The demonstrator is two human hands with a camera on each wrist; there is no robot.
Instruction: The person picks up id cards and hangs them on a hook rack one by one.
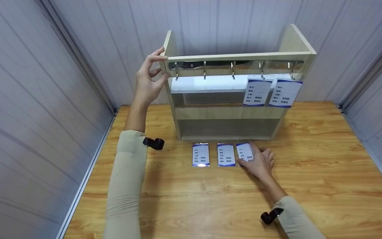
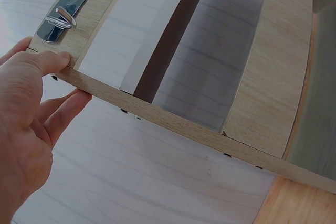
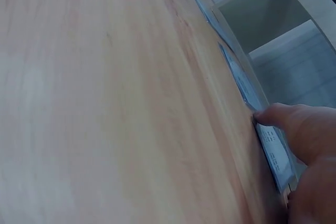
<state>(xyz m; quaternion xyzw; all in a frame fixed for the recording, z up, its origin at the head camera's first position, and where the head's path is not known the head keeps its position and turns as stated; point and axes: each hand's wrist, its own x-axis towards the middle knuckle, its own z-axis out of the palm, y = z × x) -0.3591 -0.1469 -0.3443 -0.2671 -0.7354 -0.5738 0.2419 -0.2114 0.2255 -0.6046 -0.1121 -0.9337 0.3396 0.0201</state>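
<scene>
My left hand (image 1: 149,79) grips the upper left corner of a wooden shelf unit (image 1: 230,113), thumb on the front and fingers behind the side board (image 2: 173,121). On the table, my right hand (image 1: 260,162) has its thumb and a finger at the edges of the rightmost of three flat cards (image 1: 244,152); in the right wrist view the thumb of that hand (image 3: 310,145) touches the card's end (image 3: 275,153). The middle card (image 1: 226,154) and left card (image 1: 200,154) lie beside it. Two similar cards (image 1: 258,92) (image 1: 285,93) hang from the two right hooks.
A metal rail (image 1: 219,64) with several hooks runs along the top front of the shelf unit. The unit stands at the back of the wooden table (image 1: 204,199). Grey panel walls (image 1: 38,99) enclose the table at the left, back and right.
</scene>
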